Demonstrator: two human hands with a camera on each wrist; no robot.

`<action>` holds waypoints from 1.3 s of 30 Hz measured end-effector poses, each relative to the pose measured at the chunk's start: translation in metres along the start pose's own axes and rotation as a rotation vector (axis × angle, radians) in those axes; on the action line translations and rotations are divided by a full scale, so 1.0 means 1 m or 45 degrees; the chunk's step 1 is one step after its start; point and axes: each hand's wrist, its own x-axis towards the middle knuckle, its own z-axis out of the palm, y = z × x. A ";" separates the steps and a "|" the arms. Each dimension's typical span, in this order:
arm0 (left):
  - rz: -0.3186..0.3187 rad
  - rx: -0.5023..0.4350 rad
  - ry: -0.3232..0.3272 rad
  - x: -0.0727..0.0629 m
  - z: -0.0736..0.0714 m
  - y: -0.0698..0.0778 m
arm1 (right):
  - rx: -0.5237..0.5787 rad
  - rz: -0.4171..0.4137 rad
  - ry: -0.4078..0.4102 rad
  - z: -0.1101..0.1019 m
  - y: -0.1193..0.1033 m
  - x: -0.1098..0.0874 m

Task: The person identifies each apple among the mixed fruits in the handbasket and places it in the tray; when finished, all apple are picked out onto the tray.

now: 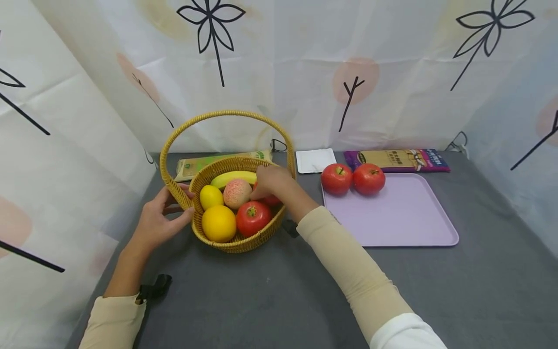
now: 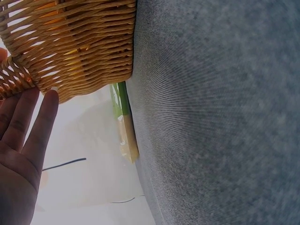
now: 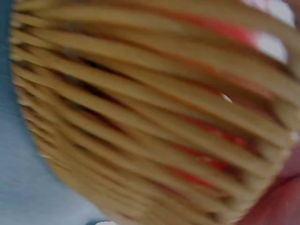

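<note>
A wicker basket (image 1: 239,247) with a tall hoop handle stands left of centre, holding fruit. My left hand (image 1: 158,219) grips the base of its handle, thumb in front; straight-looking fingers (image 2: 40,124) touch the weave in the left wrist view. Over the basket's right side, my right hand (image 1: 275,183) has its fingers curled on a red apple (image 1: 272,200), mostly hidden by the hand and rim. Beside it lie another red apple (image 1: 254,220), a peach (image 1: 237,194), a banana (image 1: 235,178), a lemon (image 1: 211,197) and an orange (image 1: 219,224). In the right wrist view, red shows through the blurred weave (image 3: 140,103).
Two red apples (image 1: 368,179) sit at the back left of a lilac tray (image 1: 401,218) on the right. Behind are a white square packet (image 1: 316,161), a purple and gold packet (image 1: 396,160) and a green and yellow packet (image 1: 192,167). Patterned cloth walls border the grey table (image 1: 244,300).
</note>
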 end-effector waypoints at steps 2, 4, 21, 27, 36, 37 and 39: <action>-0.007 0.010 0.001 0.000 0.001 -0.011 | 0.000 0.030 0.064 0.009 0.002 0.000; -0.008 0.008 0.002 -0.001 0.002 -0.019 | 0.015 0.048 0.146 0.018 0.004 0.001; -0.002 0.002 -0.001 -0.003 0.000 -0.018 | 0.324 -0.154 0.593 0.038 0.013 -0.009; -0.004 0.000 -0.005 -0.002 0.001 -0.018 | 0.494 -0.241 0.645 0.039 0.018 -0.012; -0.014 -0.005 -0.001 -0.003 0.002 -0.015 | 0.489 -0.353 0.583 0.039 0.024 -0.014; -0.019 -0.003 0.000 -0.003 0.002 -0.015 | 0.481 -0.363 0.570 0.039 0.024 -0.014; -0.027 0.002 0.000 -0.003 0.002 -0.015 | 0.480 -0.379 0.554 0.039 0.026 -0.015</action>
